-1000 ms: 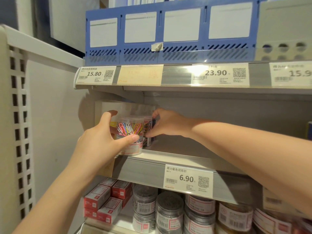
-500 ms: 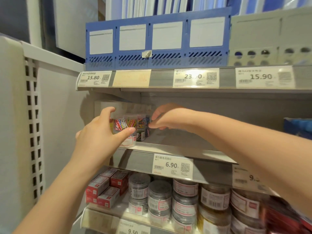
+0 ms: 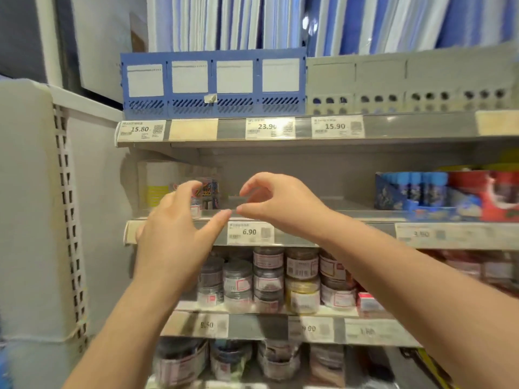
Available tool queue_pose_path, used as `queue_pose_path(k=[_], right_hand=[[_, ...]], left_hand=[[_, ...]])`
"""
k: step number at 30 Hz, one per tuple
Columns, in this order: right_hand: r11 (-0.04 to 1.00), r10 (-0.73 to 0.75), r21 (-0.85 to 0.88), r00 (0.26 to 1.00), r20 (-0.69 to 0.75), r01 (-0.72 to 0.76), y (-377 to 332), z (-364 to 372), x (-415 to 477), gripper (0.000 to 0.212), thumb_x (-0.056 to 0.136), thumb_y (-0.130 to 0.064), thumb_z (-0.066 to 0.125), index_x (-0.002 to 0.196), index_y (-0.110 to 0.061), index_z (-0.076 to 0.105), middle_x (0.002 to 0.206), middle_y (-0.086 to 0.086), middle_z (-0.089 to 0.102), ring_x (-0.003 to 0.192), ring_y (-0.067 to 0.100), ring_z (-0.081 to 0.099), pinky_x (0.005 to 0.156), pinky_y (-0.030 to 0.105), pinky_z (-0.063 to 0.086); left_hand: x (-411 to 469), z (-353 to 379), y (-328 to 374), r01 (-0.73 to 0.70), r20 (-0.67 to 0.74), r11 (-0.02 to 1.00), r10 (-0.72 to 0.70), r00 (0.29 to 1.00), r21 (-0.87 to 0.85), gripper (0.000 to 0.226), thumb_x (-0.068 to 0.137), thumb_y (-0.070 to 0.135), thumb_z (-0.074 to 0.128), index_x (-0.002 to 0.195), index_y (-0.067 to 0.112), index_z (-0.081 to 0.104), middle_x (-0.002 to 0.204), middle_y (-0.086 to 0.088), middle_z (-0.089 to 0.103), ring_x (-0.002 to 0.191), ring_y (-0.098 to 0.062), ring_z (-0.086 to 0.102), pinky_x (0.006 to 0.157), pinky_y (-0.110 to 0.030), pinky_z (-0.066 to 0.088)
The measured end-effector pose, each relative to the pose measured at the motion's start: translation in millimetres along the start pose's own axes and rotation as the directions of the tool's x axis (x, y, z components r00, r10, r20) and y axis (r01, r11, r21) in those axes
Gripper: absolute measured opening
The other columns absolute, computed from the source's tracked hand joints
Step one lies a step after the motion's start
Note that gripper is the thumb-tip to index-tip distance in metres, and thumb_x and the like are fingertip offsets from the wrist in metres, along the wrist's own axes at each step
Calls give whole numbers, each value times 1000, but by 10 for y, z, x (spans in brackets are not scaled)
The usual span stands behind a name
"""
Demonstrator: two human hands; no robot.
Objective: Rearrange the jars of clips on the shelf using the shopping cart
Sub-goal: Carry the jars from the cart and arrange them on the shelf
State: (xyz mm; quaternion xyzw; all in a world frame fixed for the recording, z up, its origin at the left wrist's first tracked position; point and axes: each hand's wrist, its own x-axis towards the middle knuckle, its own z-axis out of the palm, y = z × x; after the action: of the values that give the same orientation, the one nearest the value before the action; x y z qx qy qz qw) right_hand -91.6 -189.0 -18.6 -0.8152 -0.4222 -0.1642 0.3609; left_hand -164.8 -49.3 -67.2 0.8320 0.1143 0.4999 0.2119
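Head view: left hand (image 3: pixel 179 237) and right hand (image 3: pixel 280 204) both empty before the middle shelf (image 3: pixel 351 215).

Risk: the jars of clips (image 3: pixel 210 189) sit at the shelf's left end near its front lip, beside a white box (image 3: pixel 157 186). A careless brush from the left fingers, which overlap them in view, could tip one off. Blur hides whether they touch. Left hand: fingers spread, thumb out rightward. Right hand: fingers loosely curved above the thumb, gap between, near the jars. Cart not visible.
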Motion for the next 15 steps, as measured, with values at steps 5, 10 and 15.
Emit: queue_pose_path(k=[5, 10, 15], right_hand=[[985, 154, 106, 964, -215, -134, -160, 49, -973, 20, 79, -30, 69, 96, -28, 60, 91, -12, 67, 88, 1, 61, 81, 20, 48], [909, 414, 134, 814, -408, -395, -209, 223, -2227, 20, 80, -34, 68, 91, -40, 53, 90, -20, 61, 89, -10, 56, 71, 8, 43], [724, 642, 100, 614, -459, -682, -264, 207, -3514, 22, 85, -37, 64, 102, -36, 52, 98, -22, 58, 93, -3, 55, 76, 15, 45]], left_hand=[[-689, -14, 244, -138, 41, 930, 161, 986, -341, 37, 86, 45, 57, 117, 26, 56, 114, 9, 60, 106, -9, 55, 87, -27, 42], [-1584, 30, 437, -87, 262, 849, 257, 930, -521, 21, 88, 31, 56, 108, 24, 60, 100, 14, 59, 90, 1, 50, 71, -13, 33], [-2514, 52, 871, 7, 519, 811, 368, 771, -585, 24, 89, 35, 55, 110, 24, 61, 103, 12, 62, 95, -7, 56, 82, -27, 43]])
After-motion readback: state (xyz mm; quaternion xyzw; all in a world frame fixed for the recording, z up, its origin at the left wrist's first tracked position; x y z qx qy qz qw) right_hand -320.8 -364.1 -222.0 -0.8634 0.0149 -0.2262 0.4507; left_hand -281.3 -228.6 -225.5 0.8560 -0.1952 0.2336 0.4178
